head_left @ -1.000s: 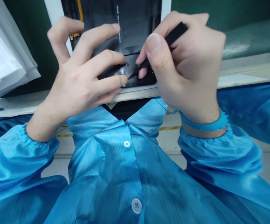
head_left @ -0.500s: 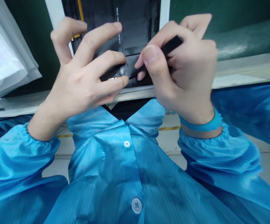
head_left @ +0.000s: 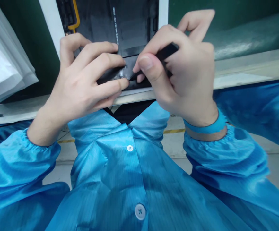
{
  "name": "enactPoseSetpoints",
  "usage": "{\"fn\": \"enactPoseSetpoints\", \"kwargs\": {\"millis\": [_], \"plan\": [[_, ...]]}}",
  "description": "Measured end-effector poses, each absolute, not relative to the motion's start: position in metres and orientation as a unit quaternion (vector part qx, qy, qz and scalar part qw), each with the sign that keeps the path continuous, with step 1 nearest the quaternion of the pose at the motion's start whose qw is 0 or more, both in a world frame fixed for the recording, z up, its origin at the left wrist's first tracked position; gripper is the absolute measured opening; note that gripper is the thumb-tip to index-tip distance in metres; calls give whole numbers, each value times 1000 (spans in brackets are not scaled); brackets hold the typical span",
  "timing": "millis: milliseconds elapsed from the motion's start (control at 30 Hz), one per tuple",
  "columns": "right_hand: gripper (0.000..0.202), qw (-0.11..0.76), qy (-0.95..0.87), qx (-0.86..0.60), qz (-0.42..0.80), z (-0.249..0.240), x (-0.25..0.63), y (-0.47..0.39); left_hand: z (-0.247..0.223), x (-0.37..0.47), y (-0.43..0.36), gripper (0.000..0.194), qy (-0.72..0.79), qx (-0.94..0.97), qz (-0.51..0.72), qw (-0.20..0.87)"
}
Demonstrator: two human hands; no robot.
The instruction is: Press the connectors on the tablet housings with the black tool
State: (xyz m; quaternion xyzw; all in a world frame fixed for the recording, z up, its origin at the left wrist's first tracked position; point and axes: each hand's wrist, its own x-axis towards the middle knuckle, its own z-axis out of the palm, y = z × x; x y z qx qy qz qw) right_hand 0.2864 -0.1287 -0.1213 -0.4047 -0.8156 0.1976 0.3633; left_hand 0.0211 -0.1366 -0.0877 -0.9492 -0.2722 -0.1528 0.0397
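Observation:
A black panel of an opened electronic device [head_left: 136, 29], with a line of white print and an orange flex cable [head_left: 76, 17], lies at the table's near edge. My right hand [head_left: 185, 70] is closed in a pen-like grip on a slim black tool [head_left: 167, 51], tilted, its narrow tip pointing down at the device's near end. My left hand [head_left: 81, 73] arches over the device's near left part with its fingers apart, index fingertip close to the tool's tip. Between the hands shows a small clear or silvery part [head_left: 122, 73]. The left palm hides what lies beneath it.
White sheets or bags [head_left: 6, 54] are piled at the left. A green mat [head_left: 226, 29] covers the table, bordered by a pale front edge [head_left: 245, 70]. A white strip [head_left: 51, 19] runs along the device's side. A blue wristband [head_left: 206, 125] circles my right wrist.
Both hands and the device appear slightly further left. My left hand's upper fingers have come down and curled closer to the device. The tool stays in my right hand.

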Motion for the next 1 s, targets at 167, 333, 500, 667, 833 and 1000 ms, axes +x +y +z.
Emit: {"fn": "enactPoseSetpoints", "kwargs": {"millis": [167,333,500,667,833,1000], "plan": [[30,407,-774,-434,217,-115,282,-135,-88,16,-139,24,-277,-949,-148,-1],[33,416,-751,-470,204,-110,276,-142,-87,8,-137,25,-284,-950,-133,9],[38,402,-772,-448,204,-113,280,-138,-94,-2,-129,38,-226,-967,-119,20],[39,402,-770,-443,224,-116,280,-136,-95,2,-132,30,-251,-955,-158,-9],[42,396,-771,-451,210,-115,279,-136,-93,0,-130,33,-251,-961,-115,-12],[37,415,-775,-432,200,-115,280,-137,-92,-1,-130,34,-237,-965,-110,24]]}}
